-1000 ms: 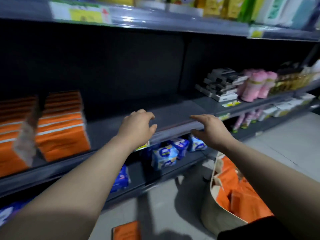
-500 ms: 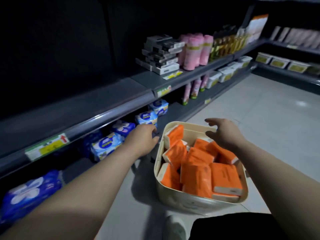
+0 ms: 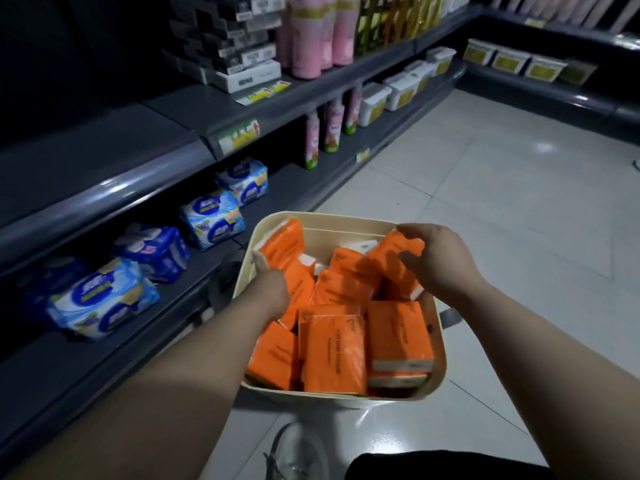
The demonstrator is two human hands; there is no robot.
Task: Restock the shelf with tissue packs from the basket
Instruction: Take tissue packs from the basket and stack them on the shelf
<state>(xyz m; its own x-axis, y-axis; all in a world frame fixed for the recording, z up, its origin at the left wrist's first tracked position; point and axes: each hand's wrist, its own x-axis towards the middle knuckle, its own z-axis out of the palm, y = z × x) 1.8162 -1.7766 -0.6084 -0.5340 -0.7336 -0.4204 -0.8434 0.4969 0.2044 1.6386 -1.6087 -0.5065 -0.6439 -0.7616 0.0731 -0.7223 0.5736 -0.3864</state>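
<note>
Tissue packs in basket, shelf left

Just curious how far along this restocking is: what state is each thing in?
Cream plastic basket: on the floor, holding many packs.
Orange tissue packs: jumbled inside the basket.
Tilted orange pack at far right: gripped by right hand.
Left hand: resting on a left-side pack, grip unclear.

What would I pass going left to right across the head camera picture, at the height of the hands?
Blue packs on the low shelf → left hand → orange tissue packs between the hands → right hand → floor tiles.
</note>
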